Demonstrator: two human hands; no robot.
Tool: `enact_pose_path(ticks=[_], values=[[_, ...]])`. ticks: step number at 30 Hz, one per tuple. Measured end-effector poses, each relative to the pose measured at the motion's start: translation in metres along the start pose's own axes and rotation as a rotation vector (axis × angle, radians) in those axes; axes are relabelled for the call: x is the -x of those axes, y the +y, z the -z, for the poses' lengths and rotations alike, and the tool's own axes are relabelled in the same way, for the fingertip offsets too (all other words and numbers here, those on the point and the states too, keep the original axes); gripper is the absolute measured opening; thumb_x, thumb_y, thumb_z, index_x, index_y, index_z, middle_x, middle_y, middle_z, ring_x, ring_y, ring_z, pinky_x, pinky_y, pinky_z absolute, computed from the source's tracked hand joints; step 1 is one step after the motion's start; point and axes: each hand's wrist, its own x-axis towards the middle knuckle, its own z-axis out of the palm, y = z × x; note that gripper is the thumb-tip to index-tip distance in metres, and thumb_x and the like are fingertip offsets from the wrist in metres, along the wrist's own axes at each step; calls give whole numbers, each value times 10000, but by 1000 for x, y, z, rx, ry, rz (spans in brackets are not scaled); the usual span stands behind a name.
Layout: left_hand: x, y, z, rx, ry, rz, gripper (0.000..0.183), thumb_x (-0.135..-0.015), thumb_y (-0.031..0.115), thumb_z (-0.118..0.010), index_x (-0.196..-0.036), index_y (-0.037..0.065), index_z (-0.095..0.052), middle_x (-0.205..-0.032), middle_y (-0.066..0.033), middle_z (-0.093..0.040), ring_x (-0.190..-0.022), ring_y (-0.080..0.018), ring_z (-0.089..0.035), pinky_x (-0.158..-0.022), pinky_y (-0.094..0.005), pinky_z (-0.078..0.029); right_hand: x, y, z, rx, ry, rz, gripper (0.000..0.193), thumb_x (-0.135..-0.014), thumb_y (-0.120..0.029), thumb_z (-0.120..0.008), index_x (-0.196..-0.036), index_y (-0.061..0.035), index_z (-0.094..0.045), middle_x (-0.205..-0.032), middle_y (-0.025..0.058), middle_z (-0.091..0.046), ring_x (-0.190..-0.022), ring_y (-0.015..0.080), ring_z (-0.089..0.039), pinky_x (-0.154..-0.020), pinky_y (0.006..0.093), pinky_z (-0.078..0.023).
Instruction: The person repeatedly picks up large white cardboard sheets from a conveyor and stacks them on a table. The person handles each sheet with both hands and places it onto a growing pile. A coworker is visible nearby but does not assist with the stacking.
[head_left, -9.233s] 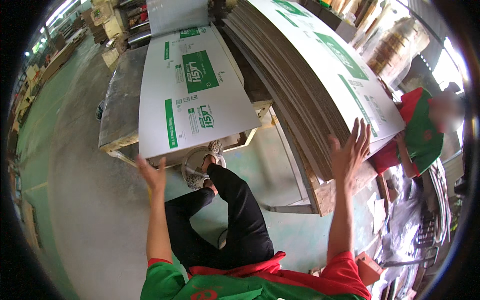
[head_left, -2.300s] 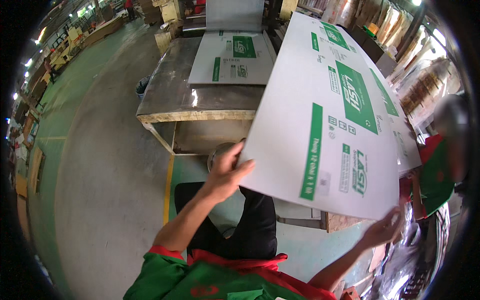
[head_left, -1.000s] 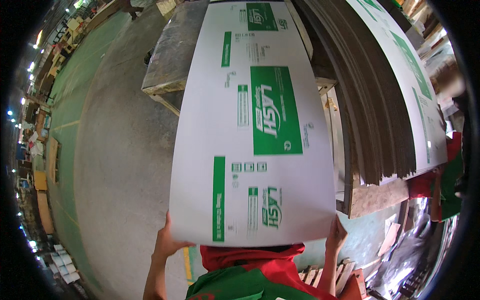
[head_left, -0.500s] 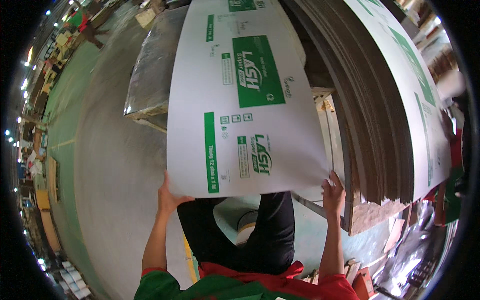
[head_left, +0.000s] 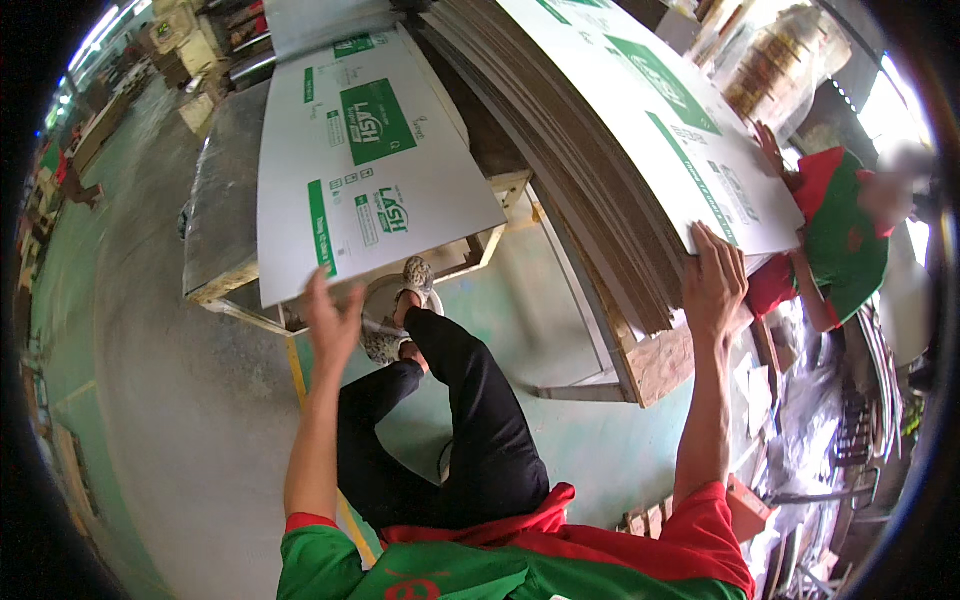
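Note:
A long white cardboard sheet with green print lies over a low bench at the left, its near end sticking out toward me. Just at its near edge is my left hand, fingers spread and a little blurred, holding nothing. To the right stands a tall stack of brown-edged cardboard sheets. The top white printed sheet covers that stack. At its near left corner my right hand has its fingers bent over the edge; the thumb is mostly hidden.
Across the stack, another person in green and red has a hand on the top sheet's far edge. A wooden-edged pallet on a metal frame supports the stack. The bench has a grey top. Plastic-wrapped goods stand behind.
The printed sheet I held in both hands now lies on the bench, released. My right hand has moved onto the stack's top sheet. My view has swung right, and the other person shows more.

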Motion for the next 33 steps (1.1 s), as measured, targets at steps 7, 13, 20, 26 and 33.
enact_pose_path(ticks=[7, 13, 20, 26, 33], values=[[105, 222, 39, 1354, -617, 382, 678, -953, 296, -645, -1467, -13, -330, -1171, -173, -617, -1040, -258, -663, -744, -392, -629, 69, -154, 105, -643, -106, 459, 187, -791, -172, -736, -956, -87, -705, -1085, 114, -668, -1037, 268, -654, -956, 429, -513], [167, 171, 99, 1146, -556, 428, 561, -893, 184, -684, -1365, -13, -454, -1108, -132, -613, -924, -219, -664, -576, -352, -587, 175, 30, 181, 290, 117, -501, 385, -1023, -306, -557, -1238, -3, -658, -1229, 174, -661, -1099, 320, -604, -1039, 443, -419], [276, 81, 132, 1057, -503, 766, 637, -911, 167, -662, -1455, 17, -366, -1184, -127, -594, -953, -218, -663, -614, -368, -622, 295, 45, 134, -621, 93, -1157, 394, -1059, -231, -498, -1374, 2, -539, -1057, 113, -693, -867, 178, -667, -749, 251, -543], [340, 69, 170, 789, -19, 720, 791, -913, 139, -633, -1574, 49, -209, -1233, -150, -598, -862, -200, -666, -548, -345, -596, 269, -20, 69, -789, -325, -772, 315, -1035, -119, -510, -1321, -25, -602, -964, 36, -646, -755, 91, -507, -659, 250, -432], [380, 63, 196, 501, 82, 848, 717, -934, 117, -605, -1568, 60, -276, -1108, -129, -653, -709, -133, -636, -418, -259, -490, 309, -66, 27, -749, -659, -665, 316, -1018, -145, -521, -1287, -38, -649, -657, 11, -467, -584, 97, -343, -522, 286, -321]])
